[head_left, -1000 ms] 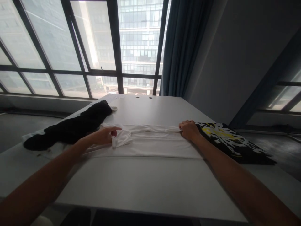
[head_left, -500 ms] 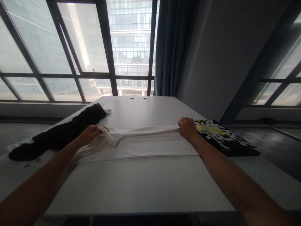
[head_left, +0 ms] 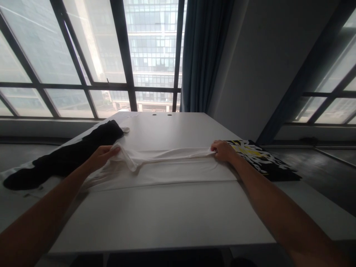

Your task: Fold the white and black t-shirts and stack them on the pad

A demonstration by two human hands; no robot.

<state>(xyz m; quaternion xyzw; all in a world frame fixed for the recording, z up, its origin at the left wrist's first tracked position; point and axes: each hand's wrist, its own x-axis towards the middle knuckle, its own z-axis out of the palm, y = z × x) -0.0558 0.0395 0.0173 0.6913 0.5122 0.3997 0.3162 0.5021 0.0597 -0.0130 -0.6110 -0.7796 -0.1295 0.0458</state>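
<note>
A white cloth garment (head_left: pixel 167 171) lies folded in a long strip across the white table (head_left: pixel 161 215); its exact kind I cannot tell. My left hand (head_left: pixel 103 154) pinches its far left corner, where the fabric is lifted and bunches into a loose fold. At the far right corner my right hand (head_left: pixel 221 150) has its fingers closed on the edge. Between the hands the far edge runs fairly straight, with slight creases.
To the left lies a heap of black clothing (head_left: pixel 75 152) with white fabric under it. A folded black garment (head_left: pixel 261 159) with a yellow and white print sits by the right edge. Windows (head_left: pixel 152 55) and a blue curtain (head_left: pixel 198 55) stand beyond the table.
My left hand has shifted slightly left and up with the garment's corner. The right hand keeps its hold, its fingers turned a little. The view has tilted slightly.
</note>
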